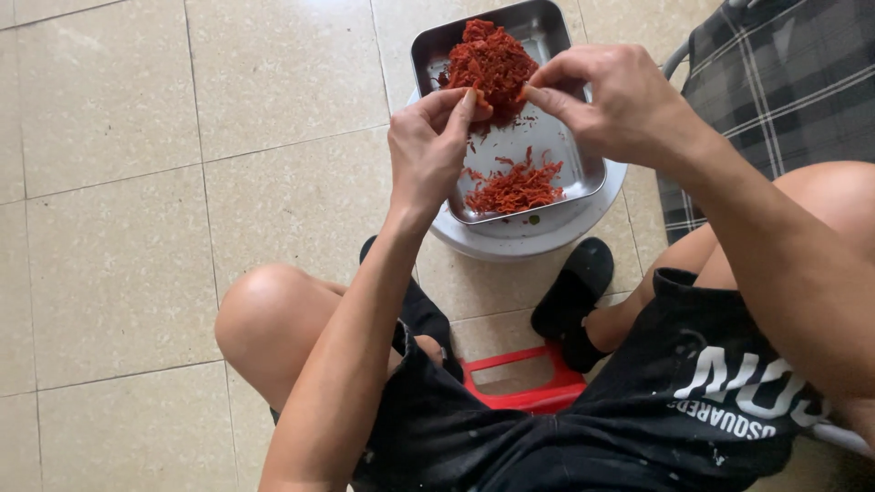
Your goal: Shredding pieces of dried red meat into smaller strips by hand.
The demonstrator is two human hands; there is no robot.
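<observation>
A clump of red shredded food (490, 62) hangs over a rectangular steel tray (545, 32). My left hand (427, 150) pinches the clump's lower left edge with thumb and fingers. My right hand (612, 100) pinches its right edge. A smaller pile of red shreds (516, 189) lies in the tray's near end, with loose crumbs scattered around it. The tray rests on a round white stand (529, 235) on the floor.
Beige floor tiles (182, 182) spread to the left. My bare knees frame the tray, my feet in black slippers (574, 290) beside it. I sit on a red plastic stool (524, 383). A chair with checked fabric (784, 82) stands at the right.
</observation>
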